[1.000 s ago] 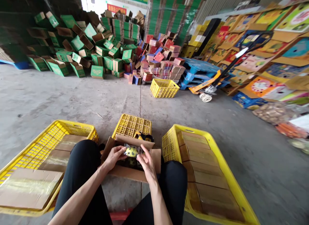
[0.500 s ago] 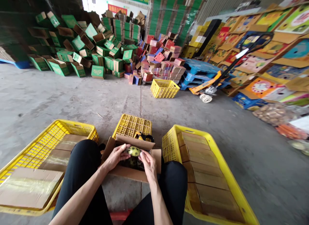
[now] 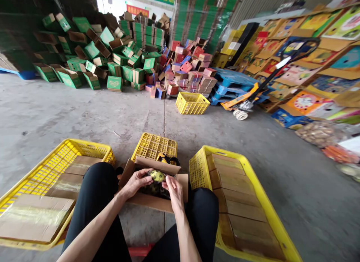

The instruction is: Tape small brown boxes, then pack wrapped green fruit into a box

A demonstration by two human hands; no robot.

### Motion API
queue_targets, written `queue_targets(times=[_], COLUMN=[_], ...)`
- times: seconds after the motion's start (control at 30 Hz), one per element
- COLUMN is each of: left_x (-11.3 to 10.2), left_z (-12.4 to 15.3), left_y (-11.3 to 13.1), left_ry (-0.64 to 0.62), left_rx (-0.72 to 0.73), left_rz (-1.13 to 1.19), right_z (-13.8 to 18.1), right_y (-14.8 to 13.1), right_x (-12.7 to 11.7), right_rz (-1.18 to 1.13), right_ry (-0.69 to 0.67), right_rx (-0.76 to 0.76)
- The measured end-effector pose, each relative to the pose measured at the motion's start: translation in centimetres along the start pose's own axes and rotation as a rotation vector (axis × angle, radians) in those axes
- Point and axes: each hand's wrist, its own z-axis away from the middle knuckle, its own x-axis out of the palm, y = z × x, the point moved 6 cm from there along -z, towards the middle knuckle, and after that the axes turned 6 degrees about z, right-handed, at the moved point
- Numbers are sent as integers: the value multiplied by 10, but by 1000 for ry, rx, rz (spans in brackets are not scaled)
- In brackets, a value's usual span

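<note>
Between my knees sits an open cardboard box (image 3: 153,202) with dark contents. Both hands hold a small yellow-and-black item in a clear wrapper (image 3: 157,175) just above the box opening. My left hand (image 3: 135,182) grips its left side and my right hand (image 3: 173,187) pinches its right side. Behind the box stands an upturned yellow crate (image 3: 154,145) with a black-and-yellow tape dispenser (image 3: 168,159) on it.
A yellow crate (image 3: 50,172) at my left holds taped cardboard boxes; another yellow crate (image 3: 253,194) at my right holds several more. Farther off: a small yellow crate (image 3: 192,103), piles of green and red cartons, blue pallets, a pallet jack (image 3: 244,102), stacked colourful cartons at right.
The wrapped yellow item has been turned in my hands and lowered slightly towards the box opening. My hands stay close together over the box.
</note>
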Motion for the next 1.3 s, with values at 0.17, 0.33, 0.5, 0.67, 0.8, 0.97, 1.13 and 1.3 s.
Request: queue_targets(times=[0.17,0.33,0.5,0.67,0.8,0.97,1.13,1.3], left_x=[-5,-6,-5,-5,-7,-5,-1,-6], left_z=[-3,-1,2,6,8,7,6,0], left_y=[3,9,16,25,26,23,14,3], left_ry=[53,118,151,193,229,206,128,123], left_rx=[48,88,125,175,176,155,78,12], left_rz=[-14,-102,-180,-281,-310,-277,-224,-108], right_z=[2,0,-2,-5,-3,7,15,13], right_y=[-1,2,7,14,6,-14,-6,3], right_x=[3,3,1,-3,-4,5,17,26], right_rz=[-23,-9,40,138,215,325,356,94], right_ry=[-33,-48,-50,-31,-15,-78,-201,-274], right_rx=[8,15,-7,-69,-150,-333,-274,-90])
